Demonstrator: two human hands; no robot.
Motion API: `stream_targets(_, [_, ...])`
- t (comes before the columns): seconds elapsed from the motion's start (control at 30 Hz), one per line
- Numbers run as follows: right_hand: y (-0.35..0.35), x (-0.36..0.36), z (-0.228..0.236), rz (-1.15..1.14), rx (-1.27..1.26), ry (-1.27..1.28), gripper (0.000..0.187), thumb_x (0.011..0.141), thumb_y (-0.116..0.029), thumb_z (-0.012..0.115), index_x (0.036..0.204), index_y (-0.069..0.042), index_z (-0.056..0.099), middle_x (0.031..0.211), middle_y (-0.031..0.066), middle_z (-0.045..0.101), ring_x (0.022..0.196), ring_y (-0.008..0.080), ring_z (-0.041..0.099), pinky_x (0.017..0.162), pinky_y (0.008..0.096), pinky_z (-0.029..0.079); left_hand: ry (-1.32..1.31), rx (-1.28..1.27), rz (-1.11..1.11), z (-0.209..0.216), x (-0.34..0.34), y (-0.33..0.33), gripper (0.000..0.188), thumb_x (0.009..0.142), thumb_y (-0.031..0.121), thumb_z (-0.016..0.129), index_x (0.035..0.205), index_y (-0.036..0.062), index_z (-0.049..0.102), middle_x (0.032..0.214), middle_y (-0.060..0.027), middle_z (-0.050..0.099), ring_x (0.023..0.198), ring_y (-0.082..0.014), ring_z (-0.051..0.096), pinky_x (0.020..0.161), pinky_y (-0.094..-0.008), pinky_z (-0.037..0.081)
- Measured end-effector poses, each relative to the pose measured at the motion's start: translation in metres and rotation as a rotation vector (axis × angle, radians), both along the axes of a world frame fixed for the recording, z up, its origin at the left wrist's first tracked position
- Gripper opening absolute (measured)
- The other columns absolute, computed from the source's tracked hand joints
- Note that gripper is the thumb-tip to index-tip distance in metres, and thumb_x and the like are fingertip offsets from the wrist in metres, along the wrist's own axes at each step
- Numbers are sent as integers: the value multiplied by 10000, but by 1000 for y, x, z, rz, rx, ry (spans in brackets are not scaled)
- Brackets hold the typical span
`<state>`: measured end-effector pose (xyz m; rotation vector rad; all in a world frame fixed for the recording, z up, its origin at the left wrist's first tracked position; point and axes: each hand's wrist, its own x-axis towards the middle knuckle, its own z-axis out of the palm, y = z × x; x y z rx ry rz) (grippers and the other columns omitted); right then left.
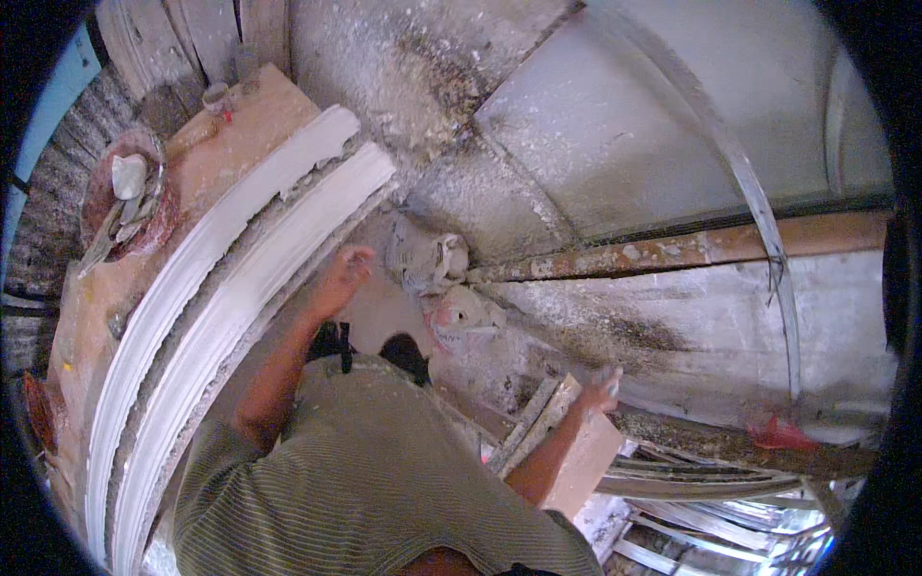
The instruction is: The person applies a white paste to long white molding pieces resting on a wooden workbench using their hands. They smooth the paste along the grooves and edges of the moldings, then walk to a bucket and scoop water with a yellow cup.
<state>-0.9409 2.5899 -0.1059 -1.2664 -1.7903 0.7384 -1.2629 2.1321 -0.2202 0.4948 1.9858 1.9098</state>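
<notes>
Two long white plaster mouldings (252,283) lie side by side along the left, on a brown board-topped table (206,163). They look curved through the wide lens and have rough edges. My left hand (348,272) hangs just right of the nearer moulding, fingers loosely bent and apart, with nothing visible in it. Out to the right, my right hand (602,392) is stretched away from my body, fingers extended, with pale residue on the tips. Its forearm passes between narrow wooden strips (533,422) and a brown board (586,456); whether it touches them I cannot tell.
A round reddish basin (163,216) with a pale lump and tools sits on the table's left side, a small cup (216,96) farther back. Crumpled bags (437,259) lie on the dusty floor ahead. Long pale strips (711,523) are stacked at lower right, beside a splattered beam (672,252).
</notes>
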Motion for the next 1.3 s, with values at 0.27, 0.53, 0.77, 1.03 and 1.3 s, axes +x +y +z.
stream_targets(0.27, [-76,-290,16,376,-856,646,286,850,-228,546,1095,-83,568,913,85,612,799,237,599,673,399,504,-236,-38,284,4,-41,-49,285,880,172,604,1134,74,522,1080,-52,560,999,-175,519,895,-328,425])
stream_targets(0.53, [-150,-470,-43,765,-1418,521,278,873,-218,544,1113,-77,531,973,103,598,887,232,575,790,393,469,-414,126,217,53,-92,20,404,924,345,533,1213,69,474,1059,-88,595,1023,-194,549,912,-361,437])
stream_targets(0.77, [-179,-518,-60,1422,-653,-19,388,807,-105,607,1177,-77,495,1155,132,553,1065,272,544,940,417,428,-753,521,287,79,-171,105,420,916,336,570,1177,26,456,1006,-128,607,884,-195,603,777,-328,505])
stream_targets(1.03, [-171,-516,18,1769,327,-524,533,781,-186,679,1259,-81,469,1354,163,418,1253,334,404,1034,405,344,-510,-38,237,89,-182,119,417,857,320,652,1106,5,538,954,-83,634,825,-164,590,762,-313,477])
stream_targets(1.3, [-117,-538,-53,1442,-100,-356,330,877,-187,561,1176,-50,532,1180,169,559,1115,332,522,992,397,373,-521,122,358,74,-168,84,365,902,365,563,1128,79,564,1070,-68,618,956,-164,562,845,-322,451])
